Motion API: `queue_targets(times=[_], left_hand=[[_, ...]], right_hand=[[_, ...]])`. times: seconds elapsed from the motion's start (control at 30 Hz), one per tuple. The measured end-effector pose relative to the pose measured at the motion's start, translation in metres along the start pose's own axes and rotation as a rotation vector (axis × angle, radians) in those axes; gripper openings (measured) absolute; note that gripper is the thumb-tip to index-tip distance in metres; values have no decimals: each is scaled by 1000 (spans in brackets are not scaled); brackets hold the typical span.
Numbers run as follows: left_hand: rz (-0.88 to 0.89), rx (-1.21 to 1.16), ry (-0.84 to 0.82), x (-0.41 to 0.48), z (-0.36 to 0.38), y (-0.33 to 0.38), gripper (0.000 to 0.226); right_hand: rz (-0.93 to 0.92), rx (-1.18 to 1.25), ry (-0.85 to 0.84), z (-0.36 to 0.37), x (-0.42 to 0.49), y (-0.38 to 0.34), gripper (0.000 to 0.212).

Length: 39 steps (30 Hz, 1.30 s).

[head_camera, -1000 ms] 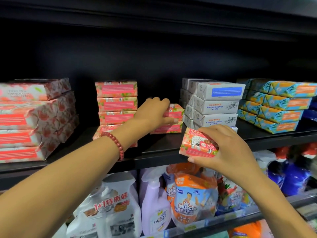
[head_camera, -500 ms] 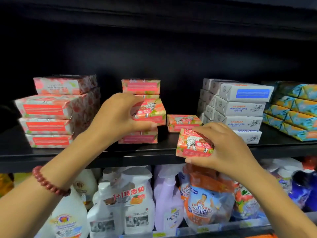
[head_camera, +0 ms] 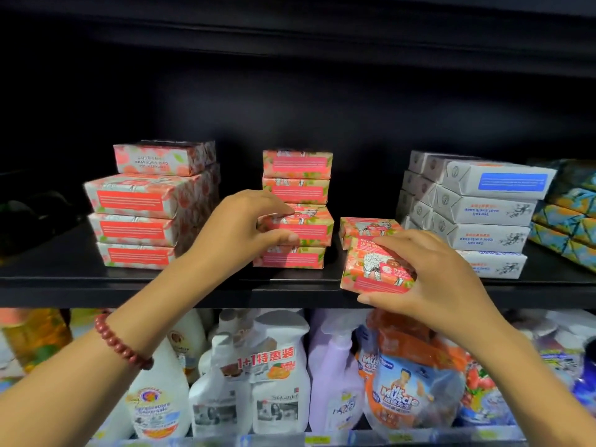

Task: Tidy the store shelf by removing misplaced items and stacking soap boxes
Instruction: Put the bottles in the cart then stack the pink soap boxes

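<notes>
My left hand (head_camera: 245, 227) grips a pink soap box (head_camera: 309, 227) by its left end, fingers on top and thumb below. That box sits in the middle stack (head_camera: 296, 175), above one box and below two. My right hand (head_camera: 422, 275) holds a second pink soap box (head_camera: 371, 269), tilted over the front edge of the black shelf (head_camera: 161, 285). Right behind it another pink box (head_camera: 364, 225) lies flat on the shelf.
Larger pink boxes (head_camera: 142, 204) are piled at the left. White soap boxes (head_camera: 477, 214) and blue-orange boxes (head_camera: 567, 214) stand at the right. The shelf below holds detergent bottles (head_camera: 277, 375) and an orange refill pouch (head_camera: 406, 382).
My left hand carried its pink box from the right pile to the middle stack and set it level there. My right hand kept its box at the shelf edge. The camera drifted.
</notes>
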State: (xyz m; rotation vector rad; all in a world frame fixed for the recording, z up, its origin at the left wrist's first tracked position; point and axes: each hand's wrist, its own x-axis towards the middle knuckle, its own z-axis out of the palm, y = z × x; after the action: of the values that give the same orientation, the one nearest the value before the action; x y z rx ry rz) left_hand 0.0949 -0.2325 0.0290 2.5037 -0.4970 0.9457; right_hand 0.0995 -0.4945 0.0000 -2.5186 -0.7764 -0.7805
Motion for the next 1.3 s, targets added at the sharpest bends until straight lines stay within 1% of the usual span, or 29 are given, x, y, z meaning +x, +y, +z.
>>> queue_targets(times=[0.07,0.17,0.23,0.33,0.37,0.43,0.47,0.53,0.57,0.73,0.87,1.0,1.3], left_hand=[[-10,5,-2,2,3,0,44],[6,28,13,-1,7,-1,45],[-1,56,60,-10,8,-1,48],[-132,21,201,-34,9,-1,59],[-194,11,221,-44,10,-1,64],[-316,62,167,-64,14,-1,73],[-343,137,115,-71,16,-2,75],[-305,274,47,-79,18,-4,74],[-278,299,44,-80,18,-4,74],[-241,330,63,-81,19,-6,68],[-245,361,52,-81,19,-6,65],[-245,355,46,-80,19,-6,64],[-231,363,75,-79,21,-7,63]], right_hand=[[-9,-1,11,-1,0,-1,91],[-36,32,44,-5,4,-5,88],[-62,81,70,-11,10,-9,86],[-100,138,134,-18,29,-22,82],[-113,149,147,-20,38,-27,81],[-138,156,137,-19,57,-40,78],[-153,150,116,-16,67,-46,76],[-179,132,65,-9,83,-58,75],[-191,120,44,-5,90,-62,75],[-216,52,-35,17,102,-73,70],[-226,11,7,21,101,-71,61],[-233,-65,52,25,102,-71,60],[-248,-110,47,27,104,-72,59]])
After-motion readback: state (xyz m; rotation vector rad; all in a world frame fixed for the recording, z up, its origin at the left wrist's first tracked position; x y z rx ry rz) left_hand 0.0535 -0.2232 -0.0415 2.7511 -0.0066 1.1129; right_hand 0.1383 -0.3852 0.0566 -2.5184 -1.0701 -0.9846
